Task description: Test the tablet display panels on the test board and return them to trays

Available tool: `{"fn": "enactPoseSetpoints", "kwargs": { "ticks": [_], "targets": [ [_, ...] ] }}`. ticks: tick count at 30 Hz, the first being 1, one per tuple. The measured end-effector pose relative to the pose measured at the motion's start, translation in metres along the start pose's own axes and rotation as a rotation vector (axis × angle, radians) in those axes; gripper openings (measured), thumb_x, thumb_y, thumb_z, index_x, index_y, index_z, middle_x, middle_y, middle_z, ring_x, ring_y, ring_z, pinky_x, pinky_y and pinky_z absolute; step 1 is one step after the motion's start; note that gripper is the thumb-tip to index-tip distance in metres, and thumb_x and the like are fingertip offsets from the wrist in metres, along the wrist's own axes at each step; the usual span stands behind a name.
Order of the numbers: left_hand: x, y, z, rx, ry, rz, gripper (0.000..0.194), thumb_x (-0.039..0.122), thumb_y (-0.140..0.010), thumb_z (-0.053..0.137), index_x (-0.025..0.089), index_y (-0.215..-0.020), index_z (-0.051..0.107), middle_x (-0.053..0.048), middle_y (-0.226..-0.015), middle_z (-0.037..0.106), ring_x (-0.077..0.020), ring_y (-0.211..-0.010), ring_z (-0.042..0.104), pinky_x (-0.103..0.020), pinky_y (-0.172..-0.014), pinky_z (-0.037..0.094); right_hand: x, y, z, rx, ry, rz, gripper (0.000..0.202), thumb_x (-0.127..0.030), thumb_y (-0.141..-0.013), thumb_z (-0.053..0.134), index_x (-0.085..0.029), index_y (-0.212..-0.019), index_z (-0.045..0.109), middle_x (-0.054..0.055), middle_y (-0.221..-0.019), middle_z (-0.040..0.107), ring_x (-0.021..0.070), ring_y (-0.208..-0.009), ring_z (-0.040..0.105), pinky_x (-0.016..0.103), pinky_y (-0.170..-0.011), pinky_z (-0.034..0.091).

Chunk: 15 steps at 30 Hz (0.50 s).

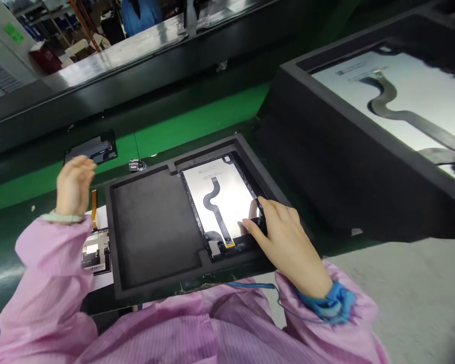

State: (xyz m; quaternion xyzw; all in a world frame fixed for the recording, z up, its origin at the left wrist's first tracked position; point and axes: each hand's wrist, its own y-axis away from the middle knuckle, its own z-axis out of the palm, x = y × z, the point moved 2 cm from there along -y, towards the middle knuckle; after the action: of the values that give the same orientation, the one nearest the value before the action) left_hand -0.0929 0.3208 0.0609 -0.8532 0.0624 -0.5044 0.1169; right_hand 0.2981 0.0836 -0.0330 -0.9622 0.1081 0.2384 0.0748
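A tablet screen (191, 174) lies back side up in the right half of a black foam tray (155, 227), a dark curved flex cable (212, 202) along its silvery back. My right hand (291, 242) grips the screen's lower right edge, thumb over the back and fingers at the side. My left hand (74, 184) is raised left of the tray, slightly blurred, with loosely bent fingers and nothing visible in them. Below it, a circuit board part (96, 253) with an orange flex strip (94, 207) rests on white paper, partly hidden by my sleeve.
At the right stands a tall stack of black foam trays (326, 167), with another screen (409, 96) in the top one. A dark panel (104, 146) and a small metal counter (137, 165) lie by the green strip (189, 129). A blue cord (250, 285) runs to my right wrist.
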Motion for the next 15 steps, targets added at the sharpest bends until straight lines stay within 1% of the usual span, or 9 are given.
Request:
{"fn": "enactPoseSetpoints", "kwargs": {
  "ticks": [2,3,4,5,7,9,10,12,15],
  "targets": [
    [0.011,0.051,0.031,-0.297,0.175,-0.271,0.044,0.041,-0.076,0.077,0.019,-0.113,0.068,-0.012,-0.116,0.075,-0.0269,-0.111,0.070,-0.052,-0.111,0.048,-0.007,-0.002,0.003,0.014,0.024,0.041,0.065,-0.053,-0.099,0.042,-0.007,-0.145,0.050,0.024,-0.132,0.062,0.0402,-0.117,0.056,0.059,-0.099,0.050],
    [0.018,0.077,0.050,-0.460,0.195,-0.353,0.049,0.039,-0.074,0.080,0.020,-0.117,0.069,-0.013,-0.121,0.075,-0.0298,-0.118,0.069,-0.053,-0.114,0.046,-0.009,-0.003,0.004,0.022,0.013,0.070,0.066,-0.052,-0.099,0.043,-0.008,-0.146,0.050,0.024,-0.131,0.062,0.0403,-0.116,0.057,0.059,-0.097,0.050],
    [0.025,0.101,0.069,-0.585,0.206,-0.425,0.053,0.041,-0.073,0.083,0.021,-0.121,0.069,-0.014,-0.127,0.073,-0.0323,-0.124,0.066,-0.055,-0.115,0.044,-0.011,-0.003,0.004,0.033,-0.013,0.101,0.065,-0.052,-0.098,0.043,-0.010,-0.147,0.050,0.024,-0.130,0.062,0.0401,-0.115,0.057,0.059,-0.096,0.050],
    [0.032,0.122,0.086,-0.652,0.213,-0.482,0.058,0.040,-0.072,0.084,0.024,-0.125,0.068,-0.013,-0.136,0.069,-0.0337,-0.133,0.061,-0.055,-0.119,0.040,-0.012,-0.004,0.004,0.042,-0.051,0.131,0.064,-0.052,-0.098,0.043,-0.012,-0.147,0.050,0.023,-0.129,0.063,0.0397,-0.115,0.057,0.060,-0.096,0.050],
    [0.045,0.150,0.114,-0.689,0.279,-0.559,0.068,0.037,-0.071,0.085,0.027,-0.134,0.063,-0.011,-0.148,0.062,-0.0327,-0.144,0.052,-0.054,-0.125,0.032,-0.011,-0.004,0.003,0.050,-0.147,0.191,0.063,-0.052,-0.096,0.044,-0.015,-0.146,0.051,0.021,-0.129,0.064,0.0389,-0.119,0.057,0.060,-0.099,0.049],
    [0.057,0.164,0.132,-0.723,0.402,-0.674,0.077,0.033,-0.072,0.084,0.028,-0.143,0.055,-0.011,-0.151,0.059,-0.0307,-0.145,0.051,-0.051,-0.127,0.029,-0.006,-0.006,0.003,0.037,-0.259,0.256,0.064,-0.053,-0.091,0.050,-0.017,-0.144,0.054,0.019,-0.129,0.064,0.0379,-0.123,0.056,0.062,-0.105,0.046],
    [0.061,0.167,0.137,-0.717,0.462,-0.726,0.079,0.030,-0.073,0.082,0.027,-0.145,0.052,-0.012,-0.150,0.060,-0.0299,-0.143,0.053,-0.050,-0.128,0.029,-0.002,-0.008,0.004,0.027,-0.328,0.295,0.066,-0.054,-0.088,0.054,-0.017,-0.143,0.054,0.018,-0.129,0.065,0.0370,-0.124,0.056,0.062,-0.107,0.045],
    [0.068,0.168,0.141,-0.649,0.549,-0.797,0.075,0.025,-0.073,0.080,0.025,-0.143,0.053,-0.012,-0.145,0.063,-0.0293,-0.140,0.056,-0.048,-0.127,0.031,0.007,-0.013,0.004,0.023,-0.495,0.370,0.072,-0.053,-0.082,0.062,-0.017,-0.143,0.054,0.017,-0.129,0.065,0.0341,-0.124,0.058,0.060,-0.110,0.045],
    [0.070,0.168,0.140,-0.534,0.636,-0.851,0.059,0.022,-0.072,0.076,0.022,-0.129,0.060,-0.012,-0.131,0.069,-0.0296,-0.134,0.061,-0.049,-0.124,0.034,0.018,-0.023,-0.003,0.001,-0.745,0.379,0.076,-0.050,-0.074,0.072,-0.017,-0.141,0.056,0.015,-0.127,0.066,0.0289,-0.116,0.064,0.051,-0.103,0.054]
  ]
}}
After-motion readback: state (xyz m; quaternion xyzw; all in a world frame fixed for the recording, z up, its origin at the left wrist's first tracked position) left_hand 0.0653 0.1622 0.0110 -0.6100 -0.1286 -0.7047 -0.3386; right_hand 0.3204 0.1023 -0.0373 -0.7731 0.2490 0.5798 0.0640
